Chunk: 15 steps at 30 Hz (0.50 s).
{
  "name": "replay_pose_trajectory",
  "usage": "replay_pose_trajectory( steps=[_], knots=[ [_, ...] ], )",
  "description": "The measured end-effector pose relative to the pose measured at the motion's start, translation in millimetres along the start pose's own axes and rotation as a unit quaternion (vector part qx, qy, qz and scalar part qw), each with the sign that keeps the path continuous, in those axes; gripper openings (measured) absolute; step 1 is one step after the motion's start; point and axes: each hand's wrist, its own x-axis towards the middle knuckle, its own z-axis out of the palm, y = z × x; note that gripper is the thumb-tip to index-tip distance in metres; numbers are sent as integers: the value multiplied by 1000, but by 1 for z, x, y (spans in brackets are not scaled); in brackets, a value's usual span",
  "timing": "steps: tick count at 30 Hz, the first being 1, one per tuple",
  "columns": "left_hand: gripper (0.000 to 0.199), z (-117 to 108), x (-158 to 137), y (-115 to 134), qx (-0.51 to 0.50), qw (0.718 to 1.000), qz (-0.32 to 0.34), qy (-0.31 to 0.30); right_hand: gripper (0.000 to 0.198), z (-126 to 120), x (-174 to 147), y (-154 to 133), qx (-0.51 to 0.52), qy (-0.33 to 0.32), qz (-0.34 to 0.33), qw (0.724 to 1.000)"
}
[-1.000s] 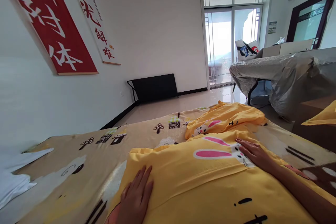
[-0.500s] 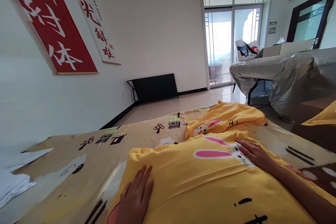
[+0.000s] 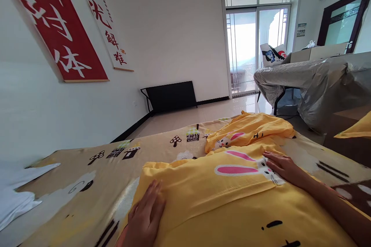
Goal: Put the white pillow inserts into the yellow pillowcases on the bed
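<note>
A plump yellow pillow (image 3: 220,204) with a printed white rabbit fills the near middle of the view. My left hand (image 3: 147,212) lies flat along its left edge, fingers stretched forward. On the right, my right hand (image 3: 282,166) rests with extended fingers beside the rabbit's face. Just beyond the pillow is a crumpled yellow pillowcase-like cloth (image 3: 252,127) with the same rabbit print. Both lie on a beige patterned blanket (image 3: 156,142).
White fabric (image 3: 20,197) lies at the left edge. A yellow fabric corner (image 3: 356,127) juts in at right, above a brown box (image 3: 344,123). Farther back stand a plastic-covered table (image 3: 307,73) and a black folded panel (image 3: 171,96) against the wall.
My left hand has shifted slightly left on the pillow. My right hand has slid a little to the right, still flat on it.
</note>
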Motion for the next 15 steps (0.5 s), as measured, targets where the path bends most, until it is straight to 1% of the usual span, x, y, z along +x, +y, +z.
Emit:
replay_pose_trajectory(
  steps=[2,3,4,5,7,9,11,15],
  knots=[
    [56,-5,-9,10,6,999,46,23,56,-13,-6,-22,-3,17,-9,1000],
    [54,-5,-14,14,12,997,74,20,56,-19,-11,-36,0,24,-22,999],
    [54,-4,-18,17,18,994,110,5,56,-23,-16,-51,6,21,-41,999],
    [56,0,-22,19,22,988,149,-22,56,-25,-22,-66,12,-2,-64,998],
    [59,9,-26,19,23,971,222,-88,55,-23,-31,-91,26,-82,-94,992],
    [60,17,-27,20,19,952,267,-148,53,-17,-36,-106,45,-159,-94,982],
    [58,21,-28,22,16,947,269,-173,52,-10,-36,-110,61,-197,-75,976],
    [54,18,-29,30,9,962,228,-151,53,-7,-31,-103,82,-197,-60,975]
  ],
)
